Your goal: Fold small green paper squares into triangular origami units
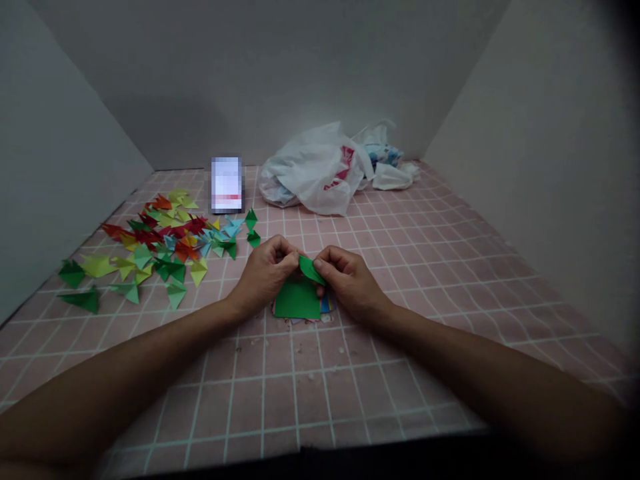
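Note:
Both hands meet at the middle of the pink tiled floor. My left hand [267, 270] and my right hand [347, 277] pinch a small folded green paper piece [311, 269] between their fingertips, holding it just above a small stack of square paper sheets [297, 300] whose top sheet is green. Coloured edges of other sheets show under the green one at its right side.
A spread of several folded paper triangles [160, 243] in red, green, yellow and blue lies at the left. A small white box [227, 184] stands behind them. White plastic bags [320, 167] lie at the back by the wall. Grey walls close in both sides.

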`<state>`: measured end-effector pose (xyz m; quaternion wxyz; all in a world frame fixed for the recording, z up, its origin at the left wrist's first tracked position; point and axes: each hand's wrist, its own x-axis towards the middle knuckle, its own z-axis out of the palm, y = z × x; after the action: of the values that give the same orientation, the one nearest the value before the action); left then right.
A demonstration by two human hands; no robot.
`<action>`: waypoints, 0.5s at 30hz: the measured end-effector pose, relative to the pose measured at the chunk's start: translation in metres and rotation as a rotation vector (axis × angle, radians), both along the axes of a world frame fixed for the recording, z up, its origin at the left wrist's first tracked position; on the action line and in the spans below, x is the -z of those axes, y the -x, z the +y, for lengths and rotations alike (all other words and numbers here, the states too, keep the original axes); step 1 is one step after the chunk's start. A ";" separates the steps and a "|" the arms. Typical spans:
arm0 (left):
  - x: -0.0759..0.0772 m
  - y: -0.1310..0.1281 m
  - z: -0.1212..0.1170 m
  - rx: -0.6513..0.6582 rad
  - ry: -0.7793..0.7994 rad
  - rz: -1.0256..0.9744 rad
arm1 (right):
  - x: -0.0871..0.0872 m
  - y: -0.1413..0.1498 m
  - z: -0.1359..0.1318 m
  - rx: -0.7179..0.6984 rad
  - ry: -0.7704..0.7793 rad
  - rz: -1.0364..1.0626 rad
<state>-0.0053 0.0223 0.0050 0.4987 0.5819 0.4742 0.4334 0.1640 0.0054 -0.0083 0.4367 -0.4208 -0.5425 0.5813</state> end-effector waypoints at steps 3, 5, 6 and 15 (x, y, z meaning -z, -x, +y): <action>-0.002 0.003 0.005 -0.007 0.004 -0.013 | -0.001 -0.002 0.002 -0.022 -0.001 -0.003; -0.004 0.005 0.008 0.034 0.035 -0.030 | -0.002 -0.003 0.004 -0.044 -0.013 -0.013; -0.005 0.007 0.009 0.062 0.050 -0.039 | -0.002 -0.004 0.005 -0.055 -0.019 -0.022; -0.013 0.012 0.012 0.280 0.166 0.131 | -0.002 -0.007 0.008 -0.099 -0.023 -0.042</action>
<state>-0.0172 0.0347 0.0176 0.5686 0.6261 0.4539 0.2804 0.1713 0.0133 -0.0062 0.4006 -0.4004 -0.5784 0.5871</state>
